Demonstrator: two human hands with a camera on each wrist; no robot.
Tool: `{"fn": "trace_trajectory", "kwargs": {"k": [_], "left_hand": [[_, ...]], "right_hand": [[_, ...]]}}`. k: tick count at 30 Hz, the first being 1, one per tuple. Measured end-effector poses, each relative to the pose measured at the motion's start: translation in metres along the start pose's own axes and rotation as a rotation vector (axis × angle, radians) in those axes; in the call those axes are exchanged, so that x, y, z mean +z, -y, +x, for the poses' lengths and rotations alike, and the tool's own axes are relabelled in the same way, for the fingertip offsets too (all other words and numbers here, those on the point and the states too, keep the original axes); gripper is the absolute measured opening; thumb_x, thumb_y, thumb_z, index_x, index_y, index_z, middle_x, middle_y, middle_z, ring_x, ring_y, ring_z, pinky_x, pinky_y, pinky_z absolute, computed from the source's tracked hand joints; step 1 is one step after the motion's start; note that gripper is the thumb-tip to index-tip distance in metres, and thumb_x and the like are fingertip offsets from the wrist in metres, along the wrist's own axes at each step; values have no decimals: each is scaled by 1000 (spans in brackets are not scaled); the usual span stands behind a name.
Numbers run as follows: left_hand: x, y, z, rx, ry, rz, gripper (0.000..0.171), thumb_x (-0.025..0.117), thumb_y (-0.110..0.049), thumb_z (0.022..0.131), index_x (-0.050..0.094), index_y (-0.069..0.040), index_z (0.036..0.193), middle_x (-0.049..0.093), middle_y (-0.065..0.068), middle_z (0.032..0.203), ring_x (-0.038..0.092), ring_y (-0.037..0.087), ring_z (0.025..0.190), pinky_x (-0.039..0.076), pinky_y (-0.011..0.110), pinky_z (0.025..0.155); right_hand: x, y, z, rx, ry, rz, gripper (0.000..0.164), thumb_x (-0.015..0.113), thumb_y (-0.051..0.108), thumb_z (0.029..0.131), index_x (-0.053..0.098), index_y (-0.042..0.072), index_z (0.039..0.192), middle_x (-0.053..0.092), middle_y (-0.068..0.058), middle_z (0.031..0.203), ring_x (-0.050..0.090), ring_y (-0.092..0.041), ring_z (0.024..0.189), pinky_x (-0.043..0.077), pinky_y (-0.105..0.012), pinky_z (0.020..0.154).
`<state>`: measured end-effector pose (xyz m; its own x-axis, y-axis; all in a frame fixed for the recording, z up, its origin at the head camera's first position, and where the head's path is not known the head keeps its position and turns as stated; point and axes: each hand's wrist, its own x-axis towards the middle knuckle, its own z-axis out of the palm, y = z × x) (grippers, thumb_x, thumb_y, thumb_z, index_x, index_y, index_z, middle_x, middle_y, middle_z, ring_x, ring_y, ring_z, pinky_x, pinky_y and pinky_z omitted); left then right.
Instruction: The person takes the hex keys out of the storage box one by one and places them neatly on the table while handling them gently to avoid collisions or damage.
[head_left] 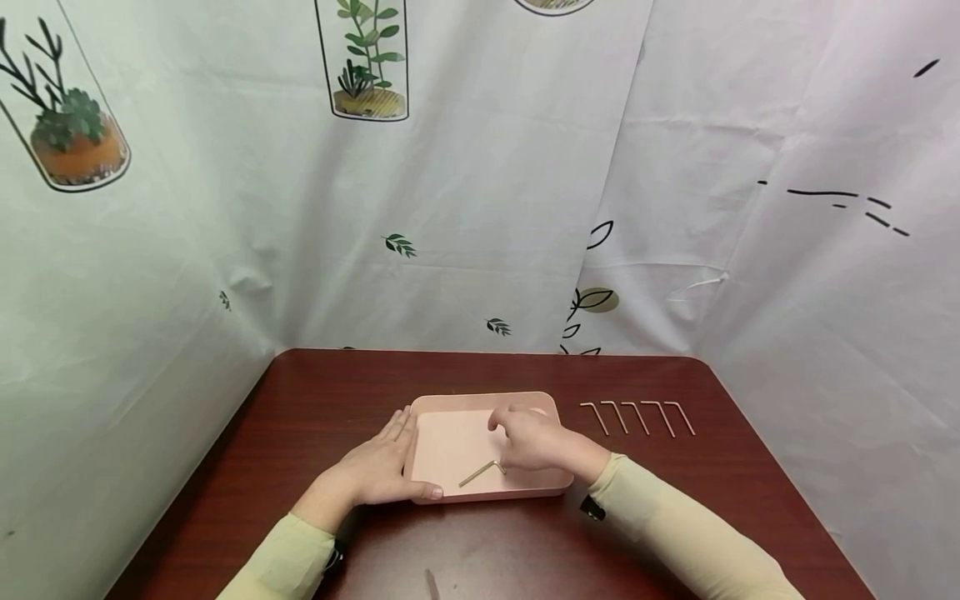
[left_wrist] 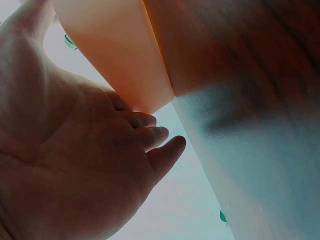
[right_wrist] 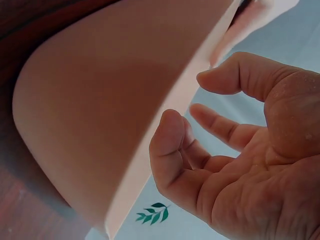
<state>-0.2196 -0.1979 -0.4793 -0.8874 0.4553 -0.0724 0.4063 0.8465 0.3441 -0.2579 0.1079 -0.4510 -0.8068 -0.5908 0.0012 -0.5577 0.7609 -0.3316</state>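
Note:
A shallow pink tray (head_left: pixel 450 425) lies on the table, with one L-shaped hex key (head_left: pixel 477 473) inside near its front wall. My left hand (head_left: pixel 378 467) rests against the tray's left end, fingers extended along that side and thumb at the front rim. In the left wrist view, the left hand (left_wrist: pixel 85 145) touches the tray's wall (left_wrist: pixel 125 55). Above the tray's right half hovers my right hand (head_left: pixel 536 442). The right wrist view shows the right hand (right_wrist: pixel 240 145) with loosely bent fingers, thumb apart from them and nothing between.
To the right of the tray, several more L-shaped hex keys (head_left: pixel 633 417) lie in a row on the dark red-brown table (head_left: pixel 465 550). White curtains (head_left: pixel 480 208) with plant prints stand behind the table and at both sides.

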Motion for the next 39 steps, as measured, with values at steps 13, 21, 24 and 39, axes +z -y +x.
{"fn": "trace_trajectory", "kwargs": {"k": [13,21,24,39], "left_hand": [[-1,0,0,0,1,-6,141,76,-81,86,19,17,169,17,37,178,19,48,168,30,57,132],[-1,-1,-1,-8,2,-9,142,77,-81,86,18,17,169,17,37,178,20,48,168,32,57,131],[-2,-1,-1,-10,2,-11,142,77,-81,86,18,17,169,17,37,178,20,48,168,32,57,131],[-1,-1,-1,-2,-2,-5,141,77,-81,87,19,18,169,17,38,178,20,48,168,32,57,131]], "right_hand": [[12,9,3,42,59,-12,47,83,6,78,72,14,122,59,-3,103,57,-17,77,52,-35,72],[19,10,5,35,75,-23,47,82,5,75,71,17,119,58,0,98,56,-16,76,50,-33,72],[20,11,6,17,80,-30,48,82,4,73,71,16,119,57,0,97,55,-15,76,50,-32,72],[25,20,8,-17,111,-51,45,82,1,71,73,18,111,54,1,95,54,-14,75,48,-29,71]]}}
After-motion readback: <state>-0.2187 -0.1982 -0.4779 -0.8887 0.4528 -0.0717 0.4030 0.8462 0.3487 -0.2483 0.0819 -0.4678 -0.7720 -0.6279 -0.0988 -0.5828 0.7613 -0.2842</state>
